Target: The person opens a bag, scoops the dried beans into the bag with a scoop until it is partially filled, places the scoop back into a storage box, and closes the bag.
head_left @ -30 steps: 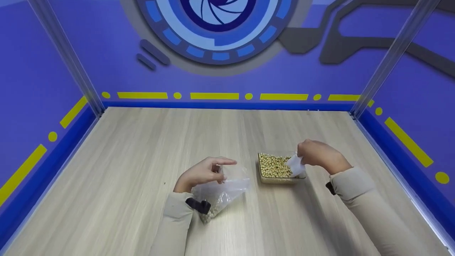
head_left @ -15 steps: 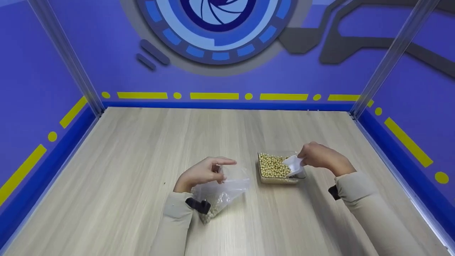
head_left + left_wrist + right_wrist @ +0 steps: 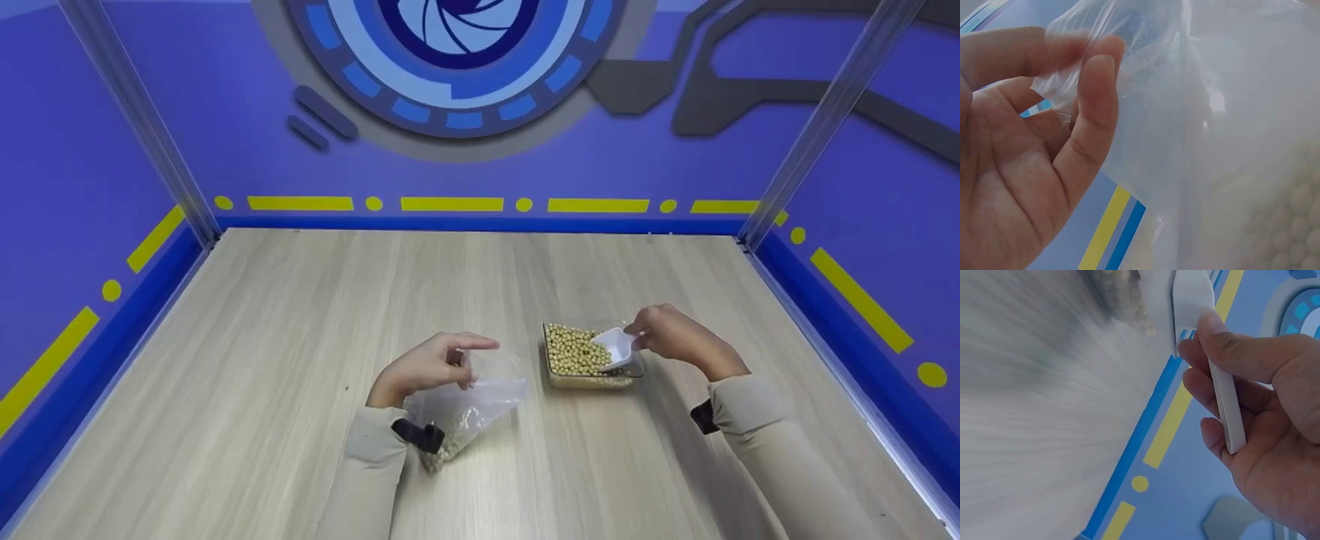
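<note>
My right hand (image 3: pixel 679 339) grips a white plastic scoop (image 3: pixel 616 346) by its handle. In the right wrist view, the thumb presses on top of the handle (image 3: pixel 1227 408) and the fingers curl round it. The scoop's bowl lies at the right side of a clear rectangular container (image 3: pixel 592 384) filled with round yellowish beans (image 3: pixel 574 351). My left hand (image 3: pixel 426 366) pinches the top edge of a clear zip bag (image 3: pixel 484 409) between thumb and fingers. Pale beans (image 3: pixel 1292 225) fill the bag's lower part, partly hidden behind my wrist in the head view.
The wood-grain table (image 3: pixel 315 315) runs back to a blue printed wall (image 3: pixel 465 176), with further panels at left and right. A black wrist strap (image 3: pixel 418 435) at my left sleeve overlaps the bag. The container stands just right of the bag.
The scoop has tipped back from a steep dig into the beans, so its hollow now shows, and it has shifted slightly left. My left hand and the bag stay put.
</note>
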{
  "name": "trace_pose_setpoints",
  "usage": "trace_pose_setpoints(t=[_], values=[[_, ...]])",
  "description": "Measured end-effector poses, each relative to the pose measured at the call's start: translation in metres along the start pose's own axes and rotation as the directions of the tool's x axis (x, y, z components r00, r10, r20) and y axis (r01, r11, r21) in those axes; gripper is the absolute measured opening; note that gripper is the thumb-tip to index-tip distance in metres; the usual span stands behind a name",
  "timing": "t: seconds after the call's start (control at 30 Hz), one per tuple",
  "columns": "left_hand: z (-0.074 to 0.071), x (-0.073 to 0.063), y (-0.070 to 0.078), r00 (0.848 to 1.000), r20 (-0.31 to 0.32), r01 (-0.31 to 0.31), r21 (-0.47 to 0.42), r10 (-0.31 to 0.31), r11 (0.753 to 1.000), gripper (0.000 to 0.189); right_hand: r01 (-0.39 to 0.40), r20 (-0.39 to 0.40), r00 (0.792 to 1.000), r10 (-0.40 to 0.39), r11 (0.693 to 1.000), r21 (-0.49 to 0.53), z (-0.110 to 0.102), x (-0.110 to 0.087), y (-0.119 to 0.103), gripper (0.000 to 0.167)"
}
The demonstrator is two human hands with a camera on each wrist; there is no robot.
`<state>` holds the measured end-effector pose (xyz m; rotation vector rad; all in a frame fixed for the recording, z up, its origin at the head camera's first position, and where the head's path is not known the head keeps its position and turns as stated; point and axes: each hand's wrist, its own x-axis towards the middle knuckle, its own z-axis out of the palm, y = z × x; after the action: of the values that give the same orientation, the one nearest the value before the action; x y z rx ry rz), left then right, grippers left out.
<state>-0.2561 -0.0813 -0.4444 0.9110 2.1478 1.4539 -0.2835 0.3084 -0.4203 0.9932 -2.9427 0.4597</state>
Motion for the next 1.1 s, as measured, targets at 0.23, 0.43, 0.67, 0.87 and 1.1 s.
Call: trace_pose_setpoints(t=[0.23,0.43,0.67,0.87,1.1], values=[[0.002,0.000,-0.002,1.000,-0.003,0.002,-0.004,-0.002,1.000,0.055,-0.003,-0.015,1.000,0.003,1.000,-0.001,0.005,-0.003,-0.001,0.019],[0.002,0.000,-0.003,1.000,-0.002,0.001,0.012,-0.001,1.000,0.055,0.015,-0.047,0.999,-0.014,1.000,0.018,0.012,-0.003,0.000,0.020],[0.002,0.001,-0.003,1.000,0.001,0.007,0.009,-0.007,1.000,0.054,-0.006,-0.060,0.998,0.009,0.998,0.055,0.017,-0.003,0.003,0.021],[0.002,0.001,-0.002,1.000,0.004,0.006,0.004,-0.006,1.000,0.053,-0.044,-0.052,0.997,0.049,0.995,0.093,0.019,-0.003,0.004,0.021],[0.001,0.002,-0.002,1.000,0.008,0.012,-0.012,-0.012,1.000,0.053,-0.045,-0.068,0.996,0.051,0.995,0.086,0.021,-0.002,0.002,0.024]])
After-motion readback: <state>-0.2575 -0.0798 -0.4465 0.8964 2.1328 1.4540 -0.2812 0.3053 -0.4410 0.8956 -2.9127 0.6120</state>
